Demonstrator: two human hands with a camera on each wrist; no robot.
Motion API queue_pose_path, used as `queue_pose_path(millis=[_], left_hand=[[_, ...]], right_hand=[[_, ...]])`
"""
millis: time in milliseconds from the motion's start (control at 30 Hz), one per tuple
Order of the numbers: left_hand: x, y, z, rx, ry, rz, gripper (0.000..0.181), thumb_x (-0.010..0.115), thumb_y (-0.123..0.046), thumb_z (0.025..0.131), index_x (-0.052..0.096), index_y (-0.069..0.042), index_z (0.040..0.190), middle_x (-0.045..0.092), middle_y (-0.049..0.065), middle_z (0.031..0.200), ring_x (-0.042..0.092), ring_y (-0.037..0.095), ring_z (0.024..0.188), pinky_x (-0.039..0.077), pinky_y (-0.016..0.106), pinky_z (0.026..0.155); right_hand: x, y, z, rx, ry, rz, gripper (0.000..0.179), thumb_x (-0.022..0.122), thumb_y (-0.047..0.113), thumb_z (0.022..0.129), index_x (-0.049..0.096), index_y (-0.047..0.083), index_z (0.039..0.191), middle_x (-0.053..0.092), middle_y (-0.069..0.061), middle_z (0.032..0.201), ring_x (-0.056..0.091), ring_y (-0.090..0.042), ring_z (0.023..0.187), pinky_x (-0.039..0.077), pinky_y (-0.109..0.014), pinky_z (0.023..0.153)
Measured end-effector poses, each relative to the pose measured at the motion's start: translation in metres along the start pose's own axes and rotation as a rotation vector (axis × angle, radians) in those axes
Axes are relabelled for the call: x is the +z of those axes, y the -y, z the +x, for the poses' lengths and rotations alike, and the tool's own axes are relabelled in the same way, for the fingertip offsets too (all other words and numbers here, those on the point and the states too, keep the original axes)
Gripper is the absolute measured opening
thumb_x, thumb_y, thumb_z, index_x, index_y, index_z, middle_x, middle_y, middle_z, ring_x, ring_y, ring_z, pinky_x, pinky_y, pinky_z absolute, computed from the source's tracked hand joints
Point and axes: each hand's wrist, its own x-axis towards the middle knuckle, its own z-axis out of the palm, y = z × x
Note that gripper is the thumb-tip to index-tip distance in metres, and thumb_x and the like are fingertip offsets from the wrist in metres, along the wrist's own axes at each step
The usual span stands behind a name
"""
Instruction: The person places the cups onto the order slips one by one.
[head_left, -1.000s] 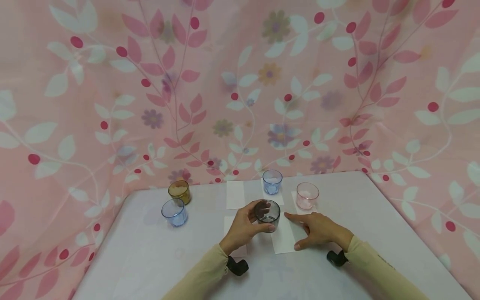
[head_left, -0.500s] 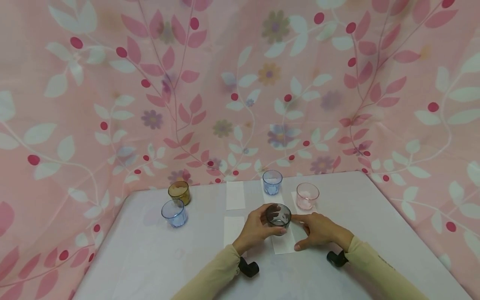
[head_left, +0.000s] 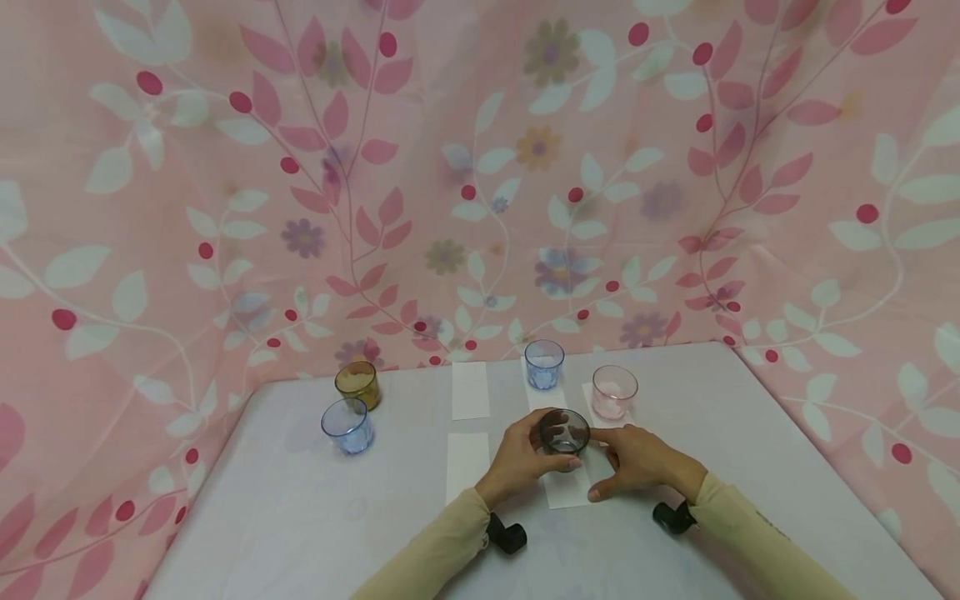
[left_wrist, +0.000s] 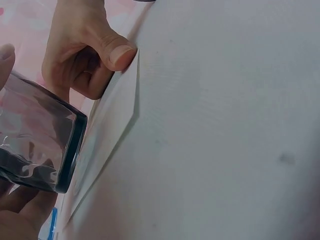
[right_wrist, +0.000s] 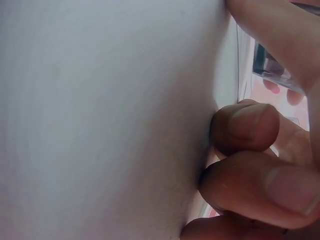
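Observation:
My left hand [head_left: 513,462] holds a smoky grey glass tumbler [head_left: 565,435], its thumb and fingers round the sides. In the left wrist view the thick base of the glass [left_wrist: 72,152] is close over a white paper card [left_wrist: 112,122]. My right hand [head_left: 637,457] rests at the right side of that card, thumb at its edge and index finger stretched out beside the glass. The right wrist view shows its other fingers [right_wrist: 245,127] bent and resting down on the table. A pink glass [head_left: 615,393] and a blue glass [head_left: 544,367] stand behind on cards.
At the left of the white table [head_left: 300,517] stand an amber glass [head_left: 358,387] and another blue glass [head_left: 348,427]. Two bare cards lie left of centre, a back card [head_left: 470,390] and a front card [head_left: 467,462]. A floral curtain [head_left: 420,183] hangs behind the table.
My left hand has carried the grey glass to the right and a little toward me, over the card and up to the right index fingertip. The right hand has stayed in place.

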Motion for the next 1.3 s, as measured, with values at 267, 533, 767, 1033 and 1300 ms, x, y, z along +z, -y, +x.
queue_pose_path(millis=[267,533,767,1033,1300], left_hand=[[0.0,0.004,0.001,-0.024,-0.012,0.01,0.069,0.091,-0.014,0.086,0.059,-0.012,0.147,0.068,0.012,0.143,0.063,0.034,0.135,0.051,0.042,0.115],[0.003,0.009,0.002,-0.016,-0.02,0.042,0.07,0.092,-0.015,0.084,0.06,-0.014,0.146,0.069,0.008,0.142,0.065,0.028,0.134,0.053,0.033,0.112],[0.005,0.005,0.0,-0.03,-0.011,0.061,0.072,0.092,-0.017,0.084,0.058,-0.017,0.148,0.067,0.006,0.145,0.063,0.026,0.136,0.051,0.026,0.113],[0.004,0.007,0.0,-0.062,0.004,0.062,0.072,0.092,-0.021,0.085,0.057,-0.021,0.148,0.065,0.005,0.146,0.062,0.023,0.137,0.05,0.022,0.112],[0.005,0.014,0.0,-0.022,0.0,0.061,0.071,0.091,-0.019,0.086,0.056,-0.015,0.148,0.067,0.011,0.142,0.064,0.026,0.133,0.053,0.031,0.113]], right_hand=[[0.0,-0.001,0.0,0.002,-0.004,-0.018,0.096,0.094,0.058,0.072,0.06,0.012,0.149,0.046,0.014,0.06,0.042,-0.001,0.054,0.03,-0.021,0.053],[0.002,-0.003,0.001,0.002,0.001,-0.011,0.091,0.094,0.06,0.072,0.061,0.018,0.146,0.046,0.014,0.06,0.043,-0.002,0.055,0.03,-0.022,0.053],[0.002,-0.004,0.001,-0.008,-0.01,-0.016,0.089,0.094,0.061,0.071,0.062,0.018,0.142,0.047,0.014,0.06,0.043,-0.001,0.054,0.031,-0.021,0.052],[0.001,-0.003,0.001,-0.001,-0.003,0.0,0.097,0.094,0.059,0.071,0.06,0.009,0.148,0.044,0.015,0.059,0.04,-0.001,0.053,0.027,-0.021,0.051],[0.001,-0.002,0.0,0.001,0.002,0.003,0.098,0.094,0.059,0.072,0.059,0.007,0.148,0.044,0.015,0.059,0.04,0.0,0.052,0.027,-0.021,0.051]])
